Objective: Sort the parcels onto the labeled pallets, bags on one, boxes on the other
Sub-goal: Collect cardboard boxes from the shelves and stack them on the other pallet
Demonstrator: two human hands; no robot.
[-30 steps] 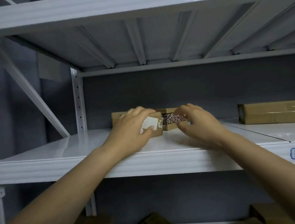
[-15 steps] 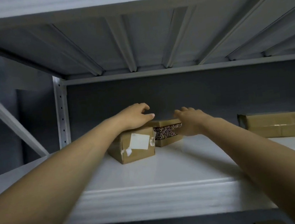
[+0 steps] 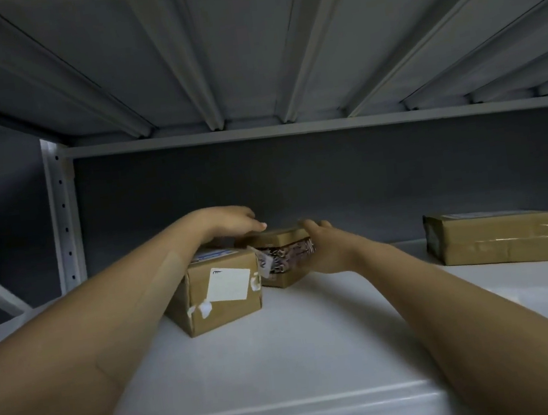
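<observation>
I look into a white metal shelf (image 3: 318, 357) that fills the lower half of my view, with the ribbed underside of the upper shelf (image 3: 247, 55) overhead and a perforated upright (image 3: 63, 216) at the back left. Far to the right, well apart from the rest, a long flat box (image 3: 497, 237) wrapped in brown tape lies near the dark back wall. Left of centre sits a labelled box (image 3: 221, 293), brown cardboard with a white sticker (image 3: 229, 283) on its near face. Just behind it and touching its right corner is the small box (image 3: 285, 257), banded with patterned tape. My right hand (image 3: 328, 252) clasps that small box from its right side, thumb over the top edge and fingers curled round the side. My left hand (image 3: 229, 221) reaches over the labelled box with its fingers nearly straight, their tips above the small box's top; I cannot tell whether they touch it.
</observation>
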